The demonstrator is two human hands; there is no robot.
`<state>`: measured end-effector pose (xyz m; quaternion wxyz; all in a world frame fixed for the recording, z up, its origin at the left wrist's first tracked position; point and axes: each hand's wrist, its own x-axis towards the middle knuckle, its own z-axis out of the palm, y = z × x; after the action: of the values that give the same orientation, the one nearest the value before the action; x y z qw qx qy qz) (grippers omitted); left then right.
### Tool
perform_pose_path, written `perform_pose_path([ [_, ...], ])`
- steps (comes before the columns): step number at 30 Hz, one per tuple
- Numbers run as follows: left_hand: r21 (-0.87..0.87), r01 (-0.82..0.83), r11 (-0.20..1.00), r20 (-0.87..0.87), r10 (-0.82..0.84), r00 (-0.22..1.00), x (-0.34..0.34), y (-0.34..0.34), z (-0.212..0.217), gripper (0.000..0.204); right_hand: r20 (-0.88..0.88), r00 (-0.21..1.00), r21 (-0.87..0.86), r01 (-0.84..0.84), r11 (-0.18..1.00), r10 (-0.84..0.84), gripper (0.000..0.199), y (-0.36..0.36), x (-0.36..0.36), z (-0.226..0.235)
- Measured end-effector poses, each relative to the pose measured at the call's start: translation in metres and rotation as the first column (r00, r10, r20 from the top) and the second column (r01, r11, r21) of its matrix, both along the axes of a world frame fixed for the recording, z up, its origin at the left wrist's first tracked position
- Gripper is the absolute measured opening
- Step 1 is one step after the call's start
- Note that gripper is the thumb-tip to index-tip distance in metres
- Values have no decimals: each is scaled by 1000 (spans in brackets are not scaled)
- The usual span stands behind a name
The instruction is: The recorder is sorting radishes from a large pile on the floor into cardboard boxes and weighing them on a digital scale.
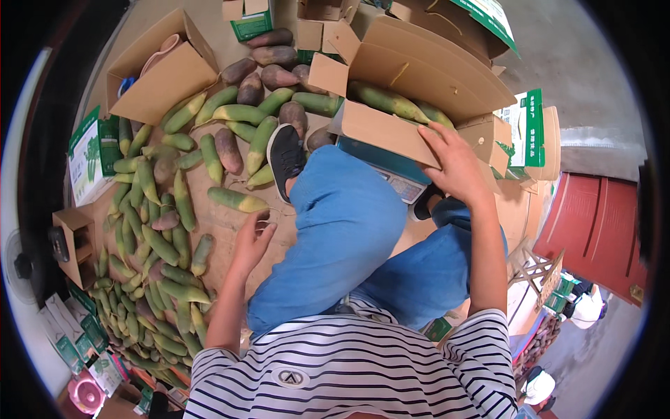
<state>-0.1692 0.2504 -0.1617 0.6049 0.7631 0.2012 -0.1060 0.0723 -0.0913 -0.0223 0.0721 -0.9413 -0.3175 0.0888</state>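
My left hand [255, 241] hangs over the floor with nothing in it, its fingers loosely bent and apart. Just beyond its fingertips lies a green radish [237, 200]. My right hand [453, 159] rests on the near flap of an opened cardboard box [387, 131], fingers spread over the flap's edge. Inside that box lie long green radishes [391, 102]; the flaps hide part of its inside. Below the box's near side shows the keypad of a scale [399, 186], partly covered by my knee.
Many green radishes [160, 244] are heaped to the left, with dark purple radishes [274, 56] farther off. A cardboard box [167, 73] stands far left, a green-and-white carton [94, 157] nearer. At right are more cartons [527, 136] and a red door panel [593, 227]. White-capped people [587, 310] are lower right.
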Motion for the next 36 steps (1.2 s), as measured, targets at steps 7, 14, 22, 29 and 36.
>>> perform_pose_path([
  [7,60,-172,983,204,157,966,26,5,69,31,362,882,303,193,933,-300,17,-18,8,20],
  [14,86,-215,973,472,150,869,52,-30,142,33,414,888,254,99,962,-200,28,-22,3,14],
  [22,518,-66,853,583,-296,757,66,-50,173,52,356,917,223,100,970,-177,32,-19,0,14],
  [29,392,76,917,502,-282,817,68,-50,170,59,385,905,169,124,978,-181,29,-18,10,3],
  [36,410,74,909,506,-294,811,66,-50,169,61,336,919,158,161,974,-206,37,-15,45,-9],
])
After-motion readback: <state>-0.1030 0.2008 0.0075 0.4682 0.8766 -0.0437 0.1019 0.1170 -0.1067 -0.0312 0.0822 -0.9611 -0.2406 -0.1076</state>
